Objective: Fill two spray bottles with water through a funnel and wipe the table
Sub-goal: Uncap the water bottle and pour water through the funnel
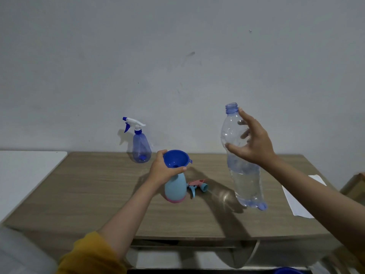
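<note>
A light blue spray bottle (175, 189) with a pink base stands on the wooden table (98, 194), its top off. A blue funnel (175, 158) sits in its neck, and my left hand (162, 171) grips the funnel from the left side. My right hand (254, 141) holds a clear plastic water bottle (245, 175), uncapped, nearly upright above the table, with water in its lower half. The pink and blue trigger head (197, 185) lies beside the light blue bottle. A translucent blue spray bottle (141, 149) with a white trigger stands at the back by the wall.
A white sheet of paper (296, 200) lies at the table's right end. A white surface (23, 175) adjoins the table on the left. A brown box edge (353, 186) shows at the far right. A blue rim (288, 270) peeks in at the bottom.
</note>
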